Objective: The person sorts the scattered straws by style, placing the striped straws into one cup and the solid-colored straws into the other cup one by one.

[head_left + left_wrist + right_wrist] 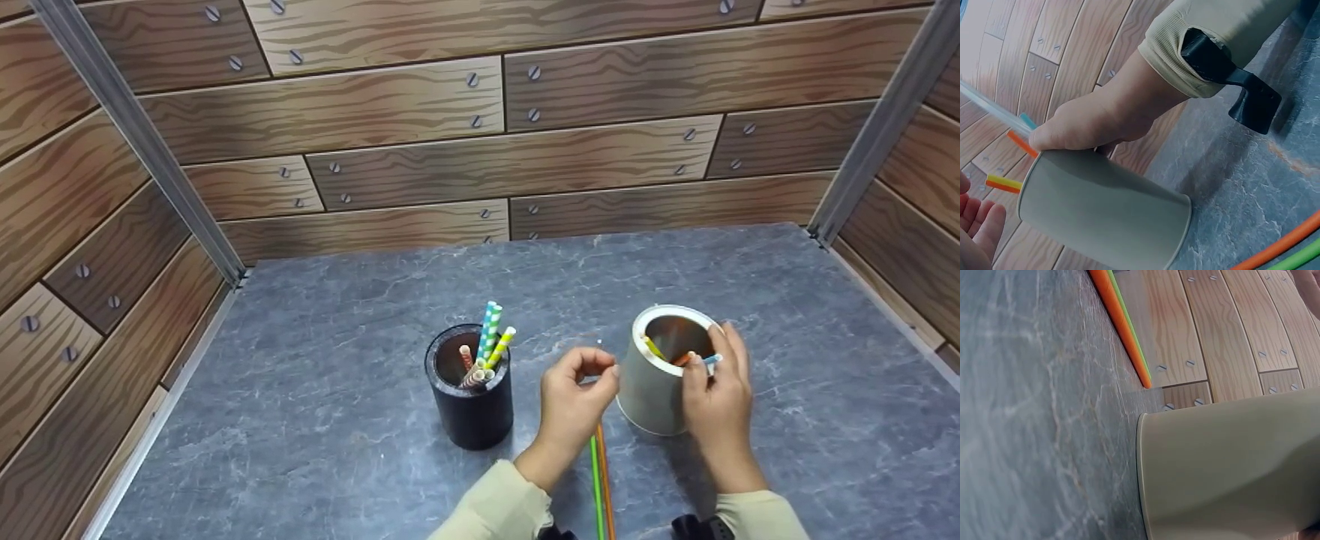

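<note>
A pale cream can (649,397) stands upright on the table, with a few straws leaning in it: yellow (652,347), orange (1023,144) and light blue (712,359). My right hand (720,390) grips the can at its rim, thumb on the near side and fingers round the right side. A clear straw (994,109) sticks up past that thumb in the left wrist view. To the left of the can hovers my left hand (574,394), its fingers loosely bent, thumb tip close to the index. No object shows between the left fingers (995,222).
A black cup (475,420) holding several patterned paper straws (491,337) stands left of my left hand. An orange straw (606,484) and a green straw (597,487) lie side by side between my forearms. Wood-patterned walls (420,180) enclose the grey marbled table (315,360).
</note>
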`<state>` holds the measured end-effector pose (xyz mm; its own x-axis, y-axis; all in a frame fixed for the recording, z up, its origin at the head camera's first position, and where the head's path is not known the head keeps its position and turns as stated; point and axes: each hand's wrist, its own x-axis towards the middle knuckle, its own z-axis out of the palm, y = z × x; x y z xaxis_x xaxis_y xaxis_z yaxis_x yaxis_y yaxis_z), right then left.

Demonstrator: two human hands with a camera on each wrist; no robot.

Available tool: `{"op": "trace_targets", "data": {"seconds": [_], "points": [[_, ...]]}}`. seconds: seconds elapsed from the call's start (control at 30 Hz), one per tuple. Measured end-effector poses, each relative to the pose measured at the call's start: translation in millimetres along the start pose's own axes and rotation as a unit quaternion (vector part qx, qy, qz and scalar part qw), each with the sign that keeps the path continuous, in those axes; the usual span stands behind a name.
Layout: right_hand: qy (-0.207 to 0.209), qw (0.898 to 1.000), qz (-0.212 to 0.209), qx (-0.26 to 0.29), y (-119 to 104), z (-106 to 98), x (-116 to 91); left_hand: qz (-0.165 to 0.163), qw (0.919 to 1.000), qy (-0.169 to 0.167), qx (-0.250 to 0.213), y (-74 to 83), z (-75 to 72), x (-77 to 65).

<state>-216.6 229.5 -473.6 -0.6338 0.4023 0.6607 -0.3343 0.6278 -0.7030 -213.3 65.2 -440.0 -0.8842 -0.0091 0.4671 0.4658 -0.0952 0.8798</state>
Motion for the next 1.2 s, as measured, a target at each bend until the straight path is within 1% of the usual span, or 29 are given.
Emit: {"op": "trace_targets", "data": {"seconds": [0.27, 0.5, 0.6, 0.77, 0.9, 1.07, 1.2], "points": [[0.008, 1.0, -0.007, -0.001, 0, 1, 0, -0.037, 0.9992, 0.012, 0.001, -10.1, -5.3, -4.7], [0.006, 1.0, -0.006, 0.002, 0, 1, 0, -0.059, 0.9978, 0.029, 0.009, -26.3, -13.7, -13.2], [0.003, 1.0, -0.002, 0.001, 0, 1, 1, -0.071, 0.9969, 0.032, 0.014, -33.2, -16.5, -16.5], [-0.001, 1.0, 0.003, 0.0, 0, 0, 0, -0.093, 0.994, 0.033, 0.048, -44.2, -19.5, -20.2], [-0.001, 1.0, 0.004, 0.003, 0, 0, 0, -0.115, 0.9897, 0.028, 0.081, -52.8, -22.4, -22.4], [0.0, 1.0, 0.001, 0.0, 0, 1, 0, -0.15, 0.9822, 0.009, 0.113, -59.9, -26.1, -24.9], [0.0, 1.0, 0.002, -0.002, 0, 1, 0, -0.161, 0.9772, -0.01, 0.138, -66.0, -27.8, -26.6]]}}
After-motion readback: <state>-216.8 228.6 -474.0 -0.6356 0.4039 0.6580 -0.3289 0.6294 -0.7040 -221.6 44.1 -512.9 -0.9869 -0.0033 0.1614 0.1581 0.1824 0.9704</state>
